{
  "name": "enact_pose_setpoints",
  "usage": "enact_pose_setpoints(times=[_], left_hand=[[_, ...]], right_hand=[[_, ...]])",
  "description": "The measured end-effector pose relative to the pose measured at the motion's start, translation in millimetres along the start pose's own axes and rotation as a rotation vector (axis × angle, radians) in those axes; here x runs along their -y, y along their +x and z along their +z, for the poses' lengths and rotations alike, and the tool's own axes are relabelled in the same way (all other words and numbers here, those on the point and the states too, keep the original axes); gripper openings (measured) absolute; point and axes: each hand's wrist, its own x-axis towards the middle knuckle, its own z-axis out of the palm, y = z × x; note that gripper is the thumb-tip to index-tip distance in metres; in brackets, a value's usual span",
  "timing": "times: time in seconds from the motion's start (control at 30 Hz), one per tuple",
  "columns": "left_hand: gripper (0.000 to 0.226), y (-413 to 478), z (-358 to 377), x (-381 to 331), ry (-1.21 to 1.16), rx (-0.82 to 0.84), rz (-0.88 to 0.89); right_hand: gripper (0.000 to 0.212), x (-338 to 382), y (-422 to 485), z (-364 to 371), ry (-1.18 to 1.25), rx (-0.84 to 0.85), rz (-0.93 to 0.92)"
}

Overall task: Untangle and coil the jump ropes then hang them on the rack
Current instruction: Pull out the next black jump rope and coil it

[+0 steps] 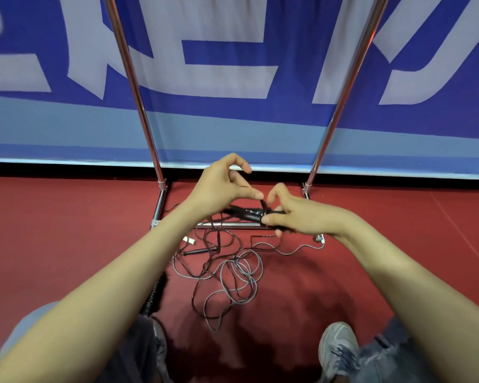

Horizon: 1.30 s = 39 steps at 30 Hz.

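Untangling is in hand: both hands, left hand (221,186) and right hand (296,214), grip the black handles (246,212) above the jump ropes (233,269), which lie knotted on the floor (67,217) beside the rack (138,92) base, so the next move probably calls for drawing cord free.

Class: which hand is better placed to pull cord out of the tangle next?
Left, probably. The right hand grips the black handles, anchoring them; the left hand only pinches cord beside them, free to draw from the floor tangle.
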Motion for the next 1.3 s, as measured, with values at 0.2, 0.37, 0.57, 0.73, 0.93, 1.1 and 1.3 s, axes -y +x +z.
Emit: enact_pose_setpoints(times=[0.2, 0.37, 0.57, 0.73, 0.93, 1.1, 1.3], left_hand=[[0.018, -9.9, 17.3, -8.2, -0.277, -0.044, -0.006], [0.008, -10.2, 14.7, -2.4, -0.29, -0.092, -0.051], [0.016, -8.0, 10.9, 6.2, -0.452, 0.02, -0.142], [0.025, -6.7, 6.4, 18.3, -0.315, -0.003, -0.127], [0.021, -2.3, -3.2, 25.5, -0.349, 0.101, -0.081], [0.041, -0.1, -19.5, 18.7, -0.179, 0.25, -0.001], [0.04, 1.9, -20.8, 6.6, -0.015, 0.248, -0.098]], right_hand=[[0.05, -8.3, 9.9, -8.9, -0.04, -0.52, -0.045], [0.053, -6.8, 8.2, -10.0, 0.029, -0.62, -0.096], [0.022, -4.2, 5.6, -11.8, 0.099, -0.676, -0.181], [0.019, 4.8, -4.8, -22.5, 0.457, -0.576, -0.349], [0.019, 11.1, -17.3, -21.7, 0.472, -0.235, -0.409], [0.023, 9.9, -24.5, -17.4, 0.44, 0.138, -0.307], [0.039, 6.9, -13.9, -4.7, -0.006, 0.207, -0.083]])
